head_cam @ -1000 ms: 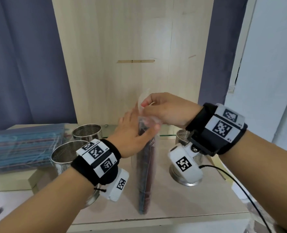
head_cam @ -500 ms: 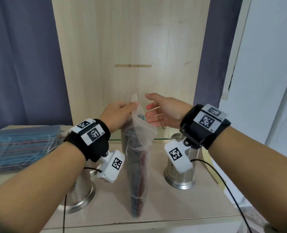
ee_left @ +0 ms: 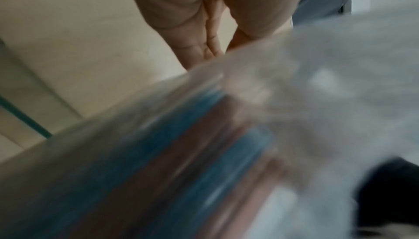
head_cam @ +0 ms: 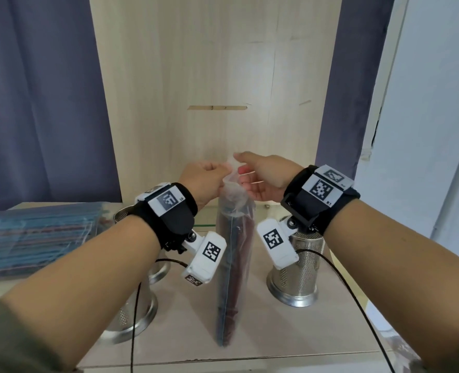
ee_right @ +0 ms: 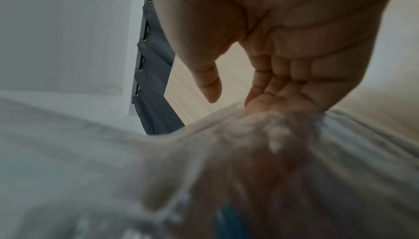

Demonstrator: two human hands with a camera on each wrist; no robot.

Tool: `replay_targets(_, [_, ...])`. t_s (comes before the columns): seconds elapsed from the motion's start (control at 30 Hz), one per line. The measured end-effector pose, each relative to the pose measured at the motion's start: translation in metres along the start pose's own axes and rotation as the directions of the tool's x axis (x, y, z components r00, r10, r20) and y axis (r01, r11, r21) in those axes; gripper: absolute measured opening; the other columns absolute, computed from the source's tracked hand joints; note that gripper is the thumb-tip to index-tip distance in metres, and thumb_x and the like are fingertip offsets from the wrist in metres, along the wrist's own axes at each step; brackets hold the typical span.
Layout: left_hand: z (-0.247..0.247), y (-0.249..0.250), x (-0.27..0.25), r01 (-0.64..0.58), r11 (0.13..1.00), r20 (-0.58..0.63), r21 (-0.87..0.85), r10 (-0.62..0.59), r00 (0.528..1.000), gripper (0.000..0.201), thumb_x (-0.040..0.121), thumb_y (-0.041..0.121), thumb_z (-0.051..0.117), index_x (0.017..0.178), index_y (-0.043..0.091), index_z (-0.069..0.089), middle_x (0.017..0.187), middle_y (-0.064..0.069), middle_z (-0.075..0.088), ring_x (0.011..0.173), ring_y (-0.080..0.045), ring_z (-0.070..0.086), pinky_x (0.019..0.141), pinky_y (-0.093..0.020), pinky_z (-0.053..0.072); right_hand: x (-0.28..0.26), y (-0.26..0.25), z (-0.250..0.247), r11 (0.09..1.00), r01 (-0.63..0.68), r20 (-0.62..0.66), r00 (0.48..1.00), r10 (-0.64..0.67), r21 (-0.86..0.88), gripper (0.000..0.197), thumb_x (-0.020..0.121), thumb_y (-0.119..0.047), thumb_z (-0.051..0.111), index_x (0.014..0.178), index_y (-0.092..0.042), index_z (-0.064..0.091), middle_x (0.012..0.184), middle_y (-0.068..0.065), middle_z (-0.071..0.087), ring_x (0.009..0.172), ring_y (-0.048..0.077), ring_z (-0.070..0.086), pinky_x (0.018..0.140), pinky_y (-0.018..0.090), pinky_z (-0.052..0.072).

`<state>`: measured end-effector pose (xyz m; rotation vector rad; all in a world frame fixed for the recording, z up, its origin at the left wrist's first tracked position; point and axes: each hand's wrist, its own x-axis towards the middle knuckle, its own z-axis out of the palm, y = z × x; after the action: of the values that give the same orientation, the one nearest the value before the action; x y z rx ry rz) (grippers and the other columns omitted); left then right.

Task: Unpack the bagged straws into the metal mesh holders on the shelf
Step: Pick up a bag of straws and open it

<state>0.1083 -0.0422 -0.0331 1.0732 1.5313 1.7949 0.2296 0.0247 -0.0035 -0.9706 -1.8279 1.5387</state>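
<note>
A clear bag of dark red and blue straws (head_cam: 233,267) stands upright on the wooden shelf (head_cam: 271,335), between my hands. My left hand (head_cam: 217,175) pinches the bag's crumpled top from the left; the left wrist view shows its fingers (ee_left: 204,33) curled above the blurred bag (ee_left: 192,153). My right hand (head_cam: 245,170) is at the top from the right, its straight fingers touching the plastic. In the right wrist view the thumb (ee_right: 208,85) stands apart from the fingers (ee_right: 278,90), which meet the bag's edge (ee_right: 238,153).
One metal mesh holder (head_cam: 301,273) stands right of the bag. A second holder (head_cam: 131,316) is under my left forearm, and a third (head_cam: 121,215) behind it. A flat stack of bagged blue straws (head_cam: 34,238) lies at the left. A wooden back panel (head_cam: 217,76) closes the shelf.
My right hand, open and clear of the bag half a second ago, has come back to its top. The left hand has kept its pinch on the upright bag.
</note>
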Motion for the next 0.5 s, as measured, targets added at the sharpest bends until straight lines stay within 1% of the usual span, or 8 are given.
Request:
replay_targets(0.07, [0.003,0.001,-0.004,0.002,1.000,0.091,-0.013,-0.001,0.996,0.003,0.091,0.008,0.064,0.089,0.008,0.067,0.100,-0.020,0.061,0.090,-0.027,0.059,0.087,-0.036,0.055,0.000,0.001,0.002,0.999,0.009,0.008,1.000,-0.008,-0.033,0.019,0.091,-0.027,0.064,0.082,-0.011,0.059,0.070,0.003,0.057,0.061,0.014,0.053,0.060,0.024,0.048])
replay_targets(0.13, [0.003,0.001,-0.008,-0.017,1.000,0.169,0.001,0.017,0.986,0.010,0.090,0.002,0.064,0.090,0.011,0.068,0.101,-0.017,0.066,0.091,-0.024,0.063,0.088,-0.033,0.055,0.001,0.002,0.002,0.999,0.045,-0.013,0.999,-0.046,-0.005,0.011,0.090,-0.013,0.064,0.080,-0.009,0.059,0.069,0.004,0.058,0.062,0.015,0.055,0.060,0.026,0.049])
replay_targets(0.2, [0.002,0.000,-0.010,-0.066,0.995,0.154,0.076,0.054,0.987,0.008,0.089,0.006,0.067,0.089,0.014,0.069,0.099,-0.014,0.071,0.090,-0.023,0.066,0.090,-0.035,0.055,0.002,0.002,0.001,0.997,0.074,-0.022,0.997,-0.074,0.033,0.008,0.090,-0.007,0.062,0.082,-0.008,0.060,0.071,0.005,0.061,0.062,0.015,0.058,0.063,0.027,0.050])
replay_targets(0.23, [0.002,0.000,-0.011,-0.106,0.981,0.112,0.165,0.088,0.990,0.003,0.088,0.013,0.070,0.087,0.016,0.070,0.095,-0.010,0.073,0.087,-0.021,0.068,0.085,-0.032,0.057,0.003,0.002,0.001,0.995,0.087,-0.026,0.996,-0.086,0.046,0.006,0.091,-0.008,0.062,0.085,-0.007,0.060,0.072,0.005,0.063,0.061,0.015,0.059,0.064,0.028,0.051])
replay_targets(0.3, [-0.001,0.000,-0.010,-0.186,0.899,0.034,0.397,0.189,0.981,0.006,0.087,0.024,0.070,0.081,0.022,0.067,0.080,0.001,0.071,0.074,-0.012,0.066,0.069,-0.022,0.052,0.003,0.005,0.002,0.992,0.121,-0.045,0.992,-0.119,0.042,0.008,0.093,-0.013,0.064,0.089,-0.006,0.062,0.072,0.006,0.063,0.060,0.014,0.059,0.063,0.028,0.051])
replay_targets(0.37, [-0.002,0.000,-0.011,-0.242,0.761,0.017,0.602,0.291,0.957,0.014,0.086,0.026,0.066,0.073,0.026,0.060,0.068,0.009,0.062,0.064,-0.004,0.058,0.059,-0.016,0.042,0.003,0.011,0.005,0.991,0.134,-0.077,0.988,-0.134,0.000,0.015,0.094,-0.020,0.064,0.085,-0.008,0.062,0.064,0.005,0.058,0.050,0.009,0.054,0.053,0.020,0.047])
replay_targets(0.43, [-0.002,-0.003,-0.013,-0.274,0.655,0.033,0.704,0.355,0.934,0.019,0.086,0.026,0.063,0.068,0.025,0.056,0.062,0.011,0.057,0.060,-0.001,0.052,0.056,-0.015,0.036,0.002,0.016,0.007,0.989,0.135,-0.102,0.985,-0.140,-0.057,0.020,0.094,-0.022,0.065,0.080,-0.008,0.062,0.057,0.003,0.054,0.039,0.006,0.048,0.041,0.014,0.041])
replay_targets(0.5, [-0.002,-0.008,-0.012,-0.292,0.618,0.036,0.730,0.392,0.919,0.017,0.086,0.025,0.061,0.070,0.022,0.057,0.063,0.010,0.057,0.061,-0.004,0.051,0.058,-0.019,0.037,0.002,0.017,0.008,0.991,0.127,-0.077,0.989,-0.129,-0.042,0.013,0.092,-0.014,0.066,0.083,-0.004,0.065,0.055,0.003,0.055,0.043,0.008,0.049,0.043,0.016,0.043])
